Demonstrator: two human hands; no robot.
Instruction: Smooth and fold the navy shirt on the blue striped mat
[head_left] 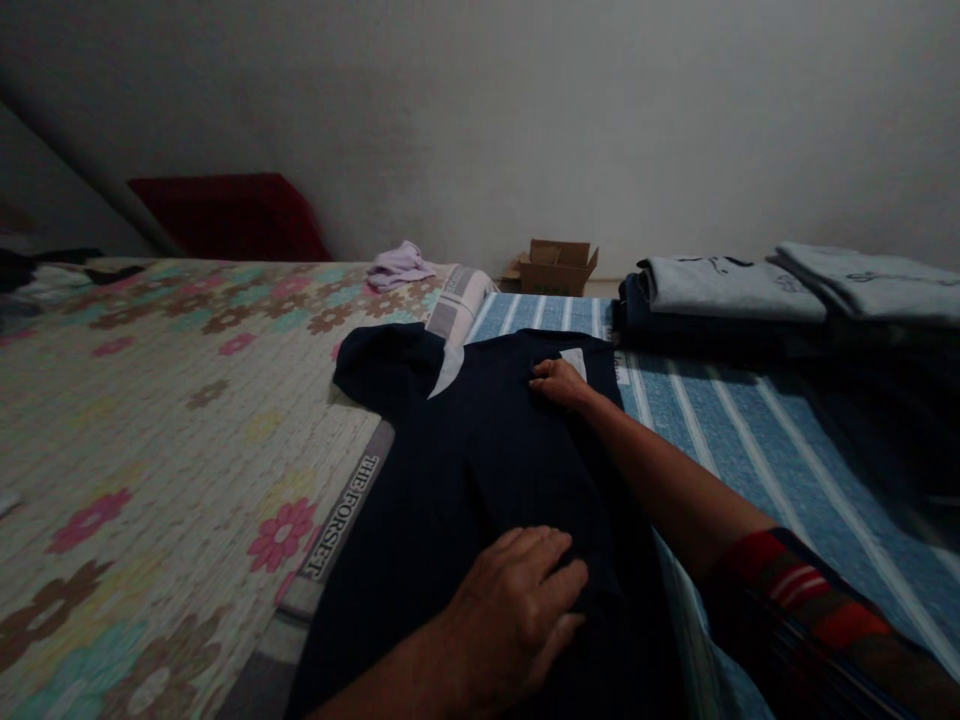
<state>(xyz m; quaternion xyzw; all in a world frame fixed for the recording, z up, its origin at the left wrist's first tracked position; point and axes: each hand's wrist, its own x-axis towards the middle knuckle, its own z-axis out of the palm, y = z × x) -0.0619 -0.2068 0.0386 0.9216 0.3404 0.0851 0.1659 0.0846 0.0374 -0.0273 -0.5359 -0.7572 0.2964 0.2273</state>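
A dark navy short-sleeved shirt [480,450] lies spread out on the bed, its collar end away from me. One sleeve [390,365], with a pale grey stripe at its seam, stretches out to the left. On the lower middle of the shirt rests my left hand [521,605], palm down, with its fingers apart and slightly bent. Farther up, near the right shoulder, my right hand [559,383] has its fingers pinched together on the navy cloth. A pale patch of the shirt [575,362] shows just beyond that hand.
Folded grey garments [735,288] sit on dark folded clothes at the right. Blue striped bedding [720,420] and a flowered quilt [187,400] cover the bed. A lilac cloth [400,266], an open cardboard box [556,268] and a red object [229,218] are along the wall side.
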